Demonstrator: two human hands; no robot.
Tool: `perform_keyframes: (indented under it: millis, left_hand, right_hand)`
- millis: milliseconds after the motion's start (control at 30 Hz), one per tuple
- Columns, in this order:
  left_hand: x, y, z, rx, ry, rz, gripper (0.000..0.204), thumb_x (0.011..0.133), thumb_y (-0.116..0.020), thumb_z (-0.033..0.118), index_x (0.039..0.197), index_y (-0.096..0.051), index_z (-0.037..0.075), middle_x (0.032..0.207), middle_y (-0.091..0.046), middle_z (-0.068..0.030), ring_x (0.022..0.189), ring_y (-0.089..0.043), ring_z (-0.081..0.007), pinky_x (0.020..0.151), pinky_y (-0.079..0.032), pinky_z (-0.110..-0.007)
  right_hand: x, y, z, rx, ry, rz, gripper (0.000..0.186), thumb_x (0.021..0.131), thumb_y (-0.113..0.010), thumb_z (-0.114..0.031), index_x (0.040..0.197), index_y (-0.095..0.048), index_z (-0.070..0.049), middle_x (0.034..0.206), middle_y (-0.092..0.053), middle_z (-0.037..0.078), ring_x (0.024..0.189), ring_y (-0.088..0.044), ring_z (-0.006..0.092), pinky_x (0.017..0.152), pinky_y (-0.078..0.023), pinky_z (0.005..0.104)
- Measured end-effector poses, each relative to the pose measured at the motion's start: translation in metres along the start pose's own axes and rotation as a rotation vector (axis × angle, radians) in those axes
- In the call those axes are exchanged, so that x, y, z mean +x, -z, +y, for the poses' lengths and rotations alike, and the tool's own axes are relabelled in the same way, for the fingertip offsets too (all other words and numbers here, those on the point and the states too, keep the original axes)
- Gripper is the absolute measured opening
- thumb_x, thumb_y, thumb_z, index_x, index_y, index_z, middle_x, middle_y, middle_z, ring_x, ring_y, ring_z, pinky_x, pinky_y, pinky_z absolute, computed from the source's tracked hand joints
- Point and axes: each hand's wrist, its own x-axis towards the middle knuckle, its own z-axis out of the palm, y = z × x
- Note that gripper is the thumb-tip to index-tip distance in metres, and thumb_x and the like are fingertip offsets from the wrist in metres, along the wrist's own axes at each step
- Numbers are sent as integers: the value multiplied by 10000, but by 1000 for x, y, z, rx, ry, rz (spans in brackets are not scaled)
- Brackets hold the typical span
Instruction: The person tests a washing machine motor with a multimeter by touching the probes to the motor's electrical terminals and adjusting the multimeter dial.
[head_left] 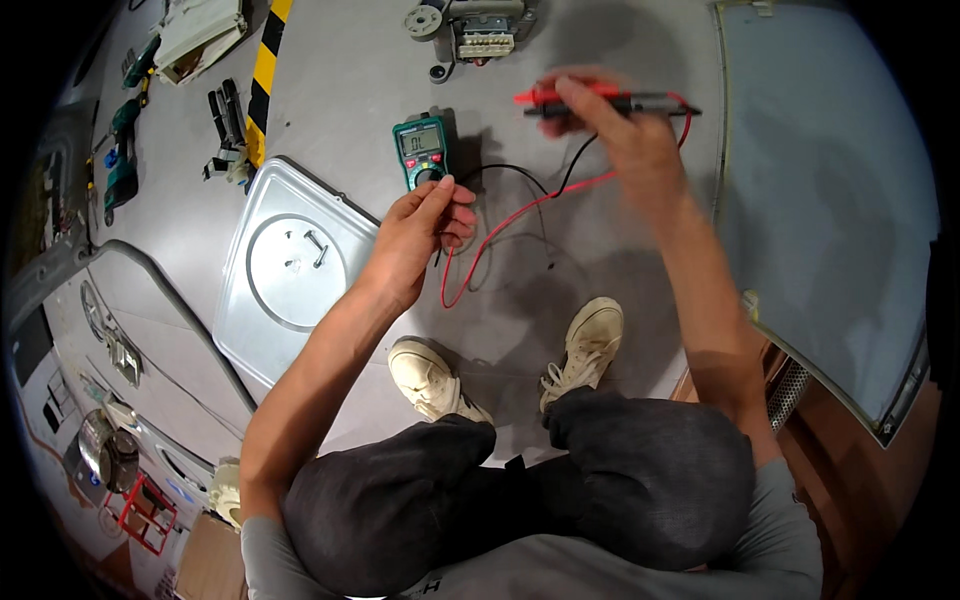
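Head view: in the right hand (625,130), motion-blurred, with fingers pinching together a red pen-shaped plastic test probe (533,98) and a black one of like form, both above the grey floor (330,120). At the lower end of a green-and-black handheld multimeter (420,143), on the floor: the left hand (415,228), fingers loosely curled, contact impossible to tell. Alongside: a slender, looping red cable (520,212).
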Motion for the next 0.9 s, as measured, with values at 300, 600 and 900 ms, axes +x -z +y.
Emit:
perform_keyframes:
  millis: [300,600,900]
  left_hand:
    - [1,-7,-2,76,6,-56,275,1035,-463,293,979,-612,70,838,-625,-8,752,-570,-98,737,-453,-262]
    - [-4,-12,2,118,15,-90,260,1013,-510,297,994,-617,60,837,-622,-13,763,-573,-107,739,-445,-253]
    - [-5,-14,4,144,25,-107,252,996,-527,292,1003,-615,56,847,-624,-22,771,-579,-108,742,-448,-247]
  right_hand:
    - [76,5,6,-554,156,-50,262,919,-644,-292,1020,-681,-53,871,-707,51,776,-637,126,739,-506,299]
    - [99,9,17,-769,388,-101,225,904,-636,-281,923,-698,-66,844,-713,38,769,-646,147,722,-499,302]
    - [103,2,10,-692,312,-170,220,897,-640,-270,903,-704,-60,861,-711,43,783,-654,162,742,-502,296]
